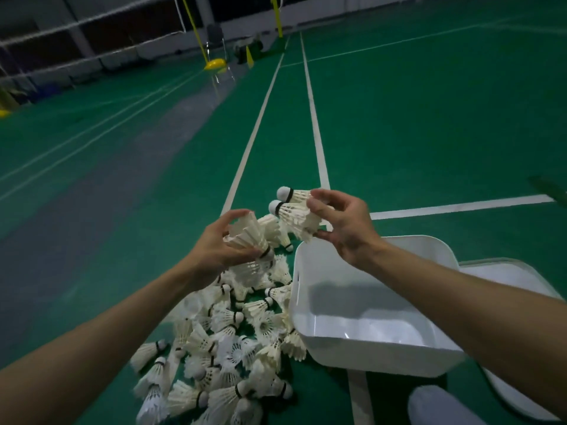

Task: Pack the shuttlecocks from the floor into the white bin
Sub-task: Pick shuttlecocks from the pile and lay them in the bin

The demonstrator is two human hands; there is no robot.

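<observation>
A heap of white feather shuttlecocks lies on the green court floor, left of the white bin. The bin stands open and looks empty inside. My left hand grips a shuttlecock by its feather skirt, above the far end of the heap. My right hand holds two stacked shuttlecocks by their feathers, cork tips pointing left, just beyond the bin's far left corner.
The bin's white lid lies on the floor right of the bin. A pale knee or shoe shows at the bottom right. White court lines run ahead; yellow net posts and a chair stand far back.
</observation>
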